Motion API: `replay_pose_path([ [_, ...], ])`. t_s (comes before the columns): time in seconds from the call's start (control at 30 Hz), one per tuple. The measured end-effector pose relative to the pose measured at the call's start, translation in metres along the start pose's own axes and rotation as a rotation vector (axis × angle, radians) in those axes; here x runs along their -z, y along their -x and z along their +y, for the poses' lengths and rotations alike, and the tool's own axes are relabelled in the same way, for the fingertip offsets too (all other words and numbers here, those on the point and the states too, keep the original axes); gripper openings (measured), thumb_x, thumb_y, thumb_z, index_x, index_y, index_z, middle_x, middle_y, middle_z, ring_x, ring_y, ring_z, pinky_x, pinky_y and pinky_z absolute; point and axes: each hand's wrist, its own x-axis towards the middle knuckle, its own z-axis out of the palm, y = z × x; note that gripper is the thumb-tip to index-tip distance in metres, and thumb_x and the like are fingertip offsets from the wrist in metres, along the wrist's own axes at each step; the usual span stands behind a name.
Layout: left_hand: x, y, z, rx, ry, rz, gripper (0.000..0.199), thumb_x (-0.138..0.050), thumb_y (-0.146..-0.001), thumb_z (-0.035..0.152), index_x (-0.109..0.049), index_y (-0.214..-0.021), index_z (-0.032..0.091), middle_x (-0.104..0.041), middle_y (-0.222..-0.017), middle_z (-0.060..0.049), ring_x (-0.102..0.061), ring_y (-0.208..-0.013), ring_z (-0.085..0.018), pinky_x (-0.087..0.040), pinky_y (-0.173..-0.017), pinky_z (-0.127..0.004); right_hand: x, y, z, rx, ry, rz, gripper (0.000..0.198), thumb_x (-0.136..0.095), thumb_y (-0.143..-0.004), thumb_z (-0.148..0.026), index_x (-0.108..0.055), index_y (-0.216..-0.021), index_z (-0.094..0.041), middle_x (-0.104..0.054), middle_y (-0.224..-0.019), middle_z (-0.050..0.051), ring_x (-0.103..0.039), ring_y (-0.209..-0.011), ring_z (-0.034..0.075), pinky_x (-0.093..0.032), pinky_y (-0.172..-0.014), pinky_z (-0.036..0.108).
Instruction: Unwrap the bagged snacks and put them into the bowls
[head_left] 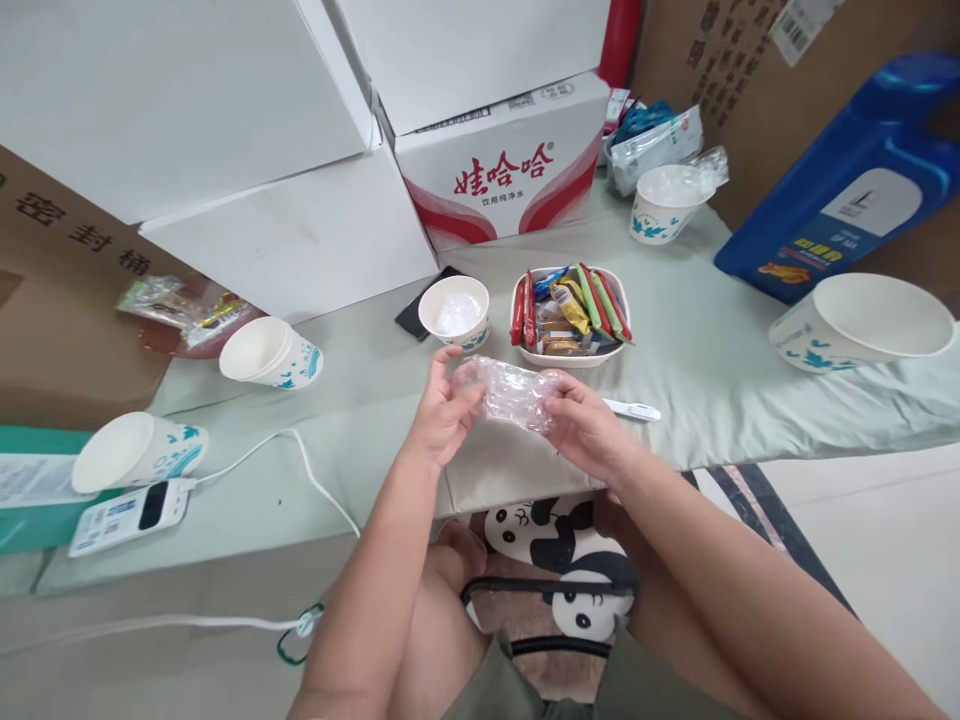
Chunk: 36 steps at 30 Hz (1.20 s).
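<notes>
Head: 2 hands (450, 410) (585, 420) apart; plastic (516, 394) between

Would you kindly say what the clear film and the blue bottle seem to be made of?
Clear film: probably thin, glossy plastic, from its see-through wrinkles and bright highlights.
Blue bottle: likely smooth, rigid plastic, given its even colour and soft sheen.

Left hand (448, 408) and right hand (586, 420) grip opposite ends of crinkled clear film (514, 393) near cloth-covered table (360, 375) edge. Just beyond: paper cup (475, 339) with scrunched plastic (457, 314) inside, white tray (571, 360) of wrapped snacks (574, 303). Wahaha water carton (502, 165) behind.
</notes>
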Motion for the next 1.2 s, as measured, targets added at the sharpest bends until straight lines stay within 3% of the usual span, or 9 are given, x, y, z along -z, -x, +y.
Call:
replay_pose_path([
  [0.13,0.005,-0.004,-0.014,-0.295,-0.432,0.204,0.022,-0.076,-0.072,0.029,-0.063,-0.088,0.022,-0.063,-0.108,-0.004,-0.063,-0.103,-0.018,-0.052,-0.084,-0.029,-0.011,-0.014,0.010,0.003,-0.079,0.008,0.026,-0.076,-0.059,-0.018,-0.064,-0.082,-0.023,-0.058,-0.074,-0.006,-0.053,-0.067,0.010,-0.044,-0.065,0.025],
  [0.23,0.010,-0.005,-0.017,-0.218,-0.383,0.025,0.028,-0.060,-0.087,0.045,-0.071,-0.088,0.019,-0.070,-0.099,-0.007,-0.065,-0.100,-0.021,-0.050,-0.089,-0.033,-0.015,-0.022,0.018,0.039,-0.035,0.011,0.027,-0.075,-0.060,-0.018,-0.063,-0.084,-0.024,-0.057,-0.073,-0.006,-0.052,-0.067,0.011,-0.042,-0.065,0.025],
  [0.37,0.003,0.001,-0.017,-0.042,-0.233,-0.223,0.044,-0.080,-0.072,0.048,-0.072,-0.103,0.017,-0.075,-0.099,-0.008,-0.068,-0.093,-0.022,-0.052,-0.084,-0.032,-0.016,-0.023,0.029,0.188,0.204,0.074,0.027,-0.078,-0.063,-0.025,-0.060,-0.084,-0.023,-0.060,-0.078,-0.004,-0.053,-0.073,0.012,-0.042,-0.069,0.027],
  [0.5,0.006,0.008,-0.005,-0.217,-0.293,0.077,0.032,-0.078,-0.075,0.043,-0.072,-0.097,0.019,-0.073,-0.100,-0.005,-0.066,-0.095,-0.018,-0.051,-0.084,-0.026,-0.010,-0.010,0.030,0.317,0.229,0.278,0.029,-0.074,-0.068,-0.028,-0.058,-0.092,-0.025,-0.056,-0.085,-0.004,-0.051,-0.076,0.012,-0.041,-0.065,0.025],
  [0.73,0.019,-0.042,0.058,-0.493,-0.826,0.621,0.038,-0.070,-0.082,0.032,-0.059,-0.117,0.022,-0.070,-0.085,0.000,-0.066,-0.081,-0.016,-0.050,-0.079,-0.027,-0.001,0.007,0.011,0.413,0.392,0.237,0.020,-0.064,-0.075,-0.029,-0.052,-0.091,-0.026,-0.050,-0.078,-0.003,-0.046,-0.069,0.014,-0.041,-0.066,0.029],
  [0.87,0.006,-0.091,0.068,-0.355,-1.428,0.273,0.018,-0.061,-0.084,0.024,-0.072,-0.097,0.019,-0.073,-0.110,-0.011,-0.068,-0.105,-0.026,-0.048,-0.097,-0.036,0.008,0.011,-0.008,0.572,0.511,0.283,0.014,-0.060,-0.082,-0.029,-0.052,-0.093,-0.026,-0.052,-0.080,-0.002,-0.049,-0.071,0.016,-0.043,-0.069,0.032],
  [1.0,-0.005,-0.117,0.067,-0.198,-1.690,-0.125,0.030,-0.049,-0.088,0.027,-0.078,-0.090,0.020,-0.074,-0.116,-0.012,-0.065,-0.116,-0.029,-0.047,-0.101,-0.039,0.028,0.012,-0.035,0.913,0.996,0.526,0.015,-0.054,-0.085,-0.026,-0.056,-0.099,-0.024,-0.062,-0.098,0.007,-0.059,-0.096,0.024,-0.046,-0.091,0.042],
  [1.1,-0.013,-0.117,0.075,-0.087,-1.784,-0.160,0.031,-0.047,-0.088,0.029,-0.076,-0.081,0.021,-0.076,-0.113,-0.012,-0.064,-0.119,-0.034,-0.040,-0.108,-0.050,0.040,0.003,-0.048,0.889,1.360,0.577,0.036,-0.054,-0.081,-0.026,-0.060,-0.117,-0.022,-0.064,-0.125,0.014,-0.056,-0.123,0.031,-0.040,-0.106,0.049],
  [1.2,-0.030,-0.099,0.082,-0.218,-1.786,-0.001,0.032,-0.045,-0.089,0.031,-0.071,-0.073,0.020,-0.076,-0.102,-0.014,-0.066,-0.113,-0.036,-0.027,-0.115,-0.062,0.046,-0.010,-0.047,0.736,1.519,0.543,0.047,-0.057,-0.082,-0.029,-0.060,-0.128,-0.023,-0.061,-0.140,0.011,-0.047,-0.137,0.034,-0.034,-0.111,0.051],
])
